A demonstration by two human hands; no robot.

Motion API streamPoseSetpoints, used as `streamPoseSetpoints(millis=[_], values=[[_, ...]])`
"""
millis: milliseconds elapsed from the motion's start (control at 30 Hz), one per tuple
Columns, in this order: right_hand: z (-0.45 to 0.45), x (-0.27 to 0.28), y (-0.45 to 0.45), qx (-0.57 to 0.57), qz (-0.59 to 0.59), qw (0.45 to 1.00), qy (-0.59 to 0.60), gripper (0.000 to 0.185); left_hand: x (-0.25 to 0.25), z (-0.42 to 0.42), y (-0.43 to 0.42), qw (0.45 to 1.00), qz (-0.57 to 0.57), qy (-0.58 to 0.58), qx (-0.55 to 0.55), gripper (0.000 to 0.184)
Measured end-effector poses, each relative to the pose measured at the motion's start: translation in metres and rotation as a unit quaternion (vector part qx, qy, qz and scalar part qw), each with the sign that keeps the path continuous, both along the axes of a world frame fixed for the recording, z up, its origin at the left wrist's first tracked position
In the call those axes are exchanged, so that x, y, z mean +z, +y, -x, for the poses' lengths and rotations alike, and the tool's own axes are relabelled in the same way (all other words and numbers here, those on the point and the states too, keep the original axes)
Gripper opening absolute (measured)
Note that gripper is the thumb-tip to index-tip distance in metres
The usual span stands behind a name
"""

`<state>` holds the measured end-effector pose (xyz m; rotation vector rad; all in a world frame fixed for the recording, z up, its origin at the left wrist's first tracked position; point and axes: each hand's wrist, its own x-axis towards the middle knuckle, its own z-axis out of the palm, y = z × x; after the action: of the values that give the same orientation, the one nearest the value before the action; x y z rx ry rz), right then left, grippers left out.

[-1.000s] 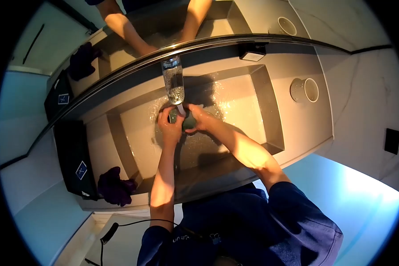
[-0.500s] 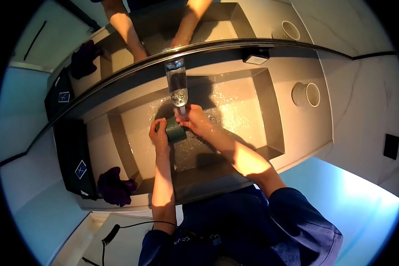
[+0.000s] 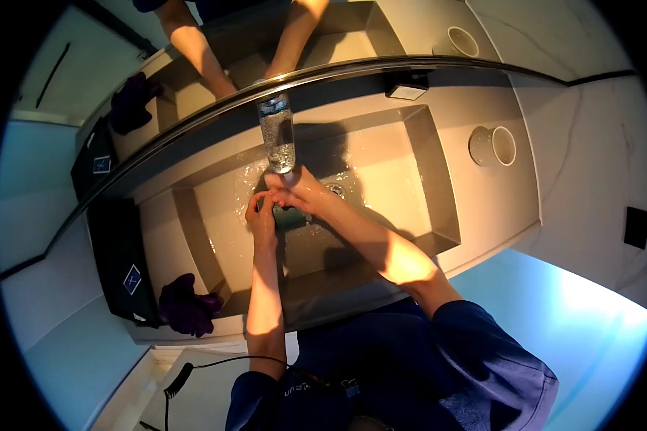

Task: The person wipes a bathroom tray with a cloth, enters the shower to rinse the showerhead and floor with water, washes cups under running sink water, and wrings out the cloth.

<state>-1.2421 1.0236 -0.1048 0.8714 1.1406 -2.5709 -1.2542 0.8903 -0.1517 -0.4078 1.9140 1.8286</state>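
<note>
My left hand is closed around the left end of a dark green cup, held tilted low over the sink. My right hand lies across the top of the cup, its fingers loosely stretched toward my left fingertips and partly hidden. Directly above my right hand is a clear, glassy faucet, with water running from it onto the hand and cup. The cup's mouth is hidden behind my fingers.
A pale cup lies on the right counter. A dark purple cloth sits at the left, beside a black case. Behind the faucet, a mirror reflects the arms. The drain is right of my hands.
My right hand has shifted left and slightly up, further over the cup and nearer my left hand. More of the drain shows. The view has moved slightly.
</note>
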Motion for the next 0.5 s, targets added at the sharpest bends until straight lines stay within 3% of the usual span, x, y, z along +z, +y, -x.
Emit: streamPoseSetpoints(millis=[33,67,100,133,167,200,267,300,333,400,433,467,500], values=[[0.003,-0.014,0.006,0.032,0.124,0.991,0.047,0.019,-0.001,0.001,0.0,1.0,-0.001,-0.008,-0.005,0.016],[0.003,-0.021,0.004,0.033,0.125,0.991,0.047,0.019,0.001,0.0,0.002,1.0,0.0,-0.008,-0.005,0.016],[0.005,-0.028,-0.001,-0.027,-0.2,0.973,0.113,0.023,0.002,0.0,0.004,1.0,-0.015,0.0,-0.003,0.015],[0.006,-0.036,-0.005,-0.085,-0.501,0.845,0.166,0.029,0.003,0.0,0.005,1.0,-0.03,0.009,-0.001,0.015],[0.002,-0.028,0.006,0.073,-0.559,0.82,0.102,0.037,0.009,0.001,0.007,1.0,-0.028,0.008,-0.003,0.015],[-0.004,-0.035,0.009,0.073,-0.56,0.819,0.101,0.037,0.015,0.002,0.011,0.998,-0.06,0.002,-0.002,0.018],[-0.017,-0.049,0.012,0.071,-0.262,0.962,0.02,0.037,0.02,0.002,0.021,0.995,-0.098,-0.005,0.002,0.021],[-0.028,-0.016,0.018,0.025,-0.025,0.996,-0.087,0.038,0.02,-0.002,0.024,0.989,-0.007,0.136,-0.064,0.023],[-0.031,-0.024,0.023,0.027,-0.029,0.995,-0.087,0.038,0.019,-0.003,0.029,0.949,0.083,0.274,-0.128,0.025],[-0.032,-0.034,0.029,-0.02,-0.105,0.994,-0.02,0.036,0.02,-0.003,0.038,0.944,0.068,0.3,-0.123,0.027],[-0.036,-0.039,0.03,-0.02,-0.289,0.954,0.073,0.035,0.019,-0.005,0.041,0.937,0.054,0.323,-0.122,0.03],[-0.039,-0.033,0.03,-0.021,-0.289,0.954,0.072,0.035,0.017,-0.005,0.044,0.929,0.04,0.346,-0.122,0.032],[-0.043,-0.027,0.029,-0.001,-0.521,0.838,0.16,0.035,0.009,0.003,0.042,0.973,-0.075,0.179,-0.127,0.029]])
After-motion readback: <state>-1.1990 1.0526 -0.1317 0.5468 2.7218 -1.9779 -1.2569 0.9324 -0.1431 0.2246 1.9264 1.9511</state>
